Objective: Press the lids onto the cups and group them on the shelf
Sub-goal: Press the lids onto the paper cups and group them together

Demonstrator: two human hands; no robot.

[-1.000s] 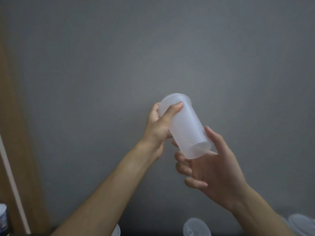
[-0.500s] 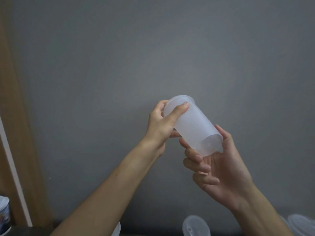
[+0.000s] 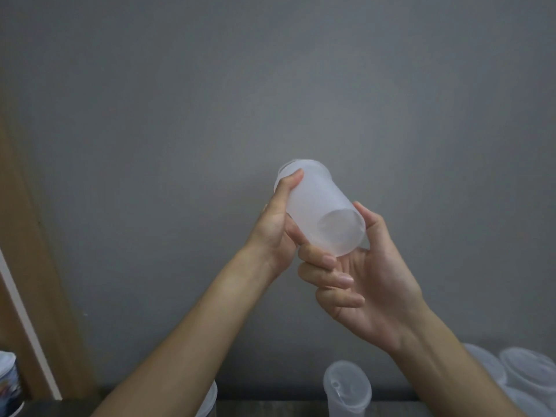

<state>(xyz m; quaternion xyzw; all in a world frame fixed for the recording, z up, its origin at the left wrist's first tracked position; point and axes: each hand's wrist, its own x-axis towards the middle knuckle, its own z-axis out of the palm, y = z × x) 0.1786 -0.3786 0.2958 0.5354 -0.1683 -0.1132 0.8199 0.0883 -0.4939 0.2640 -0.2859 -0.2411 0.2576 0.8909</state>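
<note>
You are holding the frosted translucent plastic cup (image 3: 319, 209) in mid-air in front of the plain grey wall (image 3: 270, 85), tilted so that its closed base faces you and its mouth end points up and away. Your left hand (image 3: 276, 227) grasps the cup near the mouth end, thumb laid along the side wall; your right hand (image 3: 358, 278) cradles the base end, thumb against the rim of the base and fingers (image 3: 334, 278) curled beneath. A lid appears to sit on the far end, but its seating cannot be confirmed from this angle. Risks from here: the thin wall will likely flex under a hard squeeze, which could pop a partly seated lid off again; uneven pressure on one side could leave the opposite edge unsealed; the smooth wall could slip through the grip and drop onto the lidded clear plastic cups (image 3: 347, 386) standing at the near edge of the dark shelf (image 3: 270, 409) below. More lidded cups (image 3: 529, 368) cluster at the right end. A printed can (image 3: 9, 383) stands at the left end; its markings are too blurred to read. No other writing is visible.
</note>
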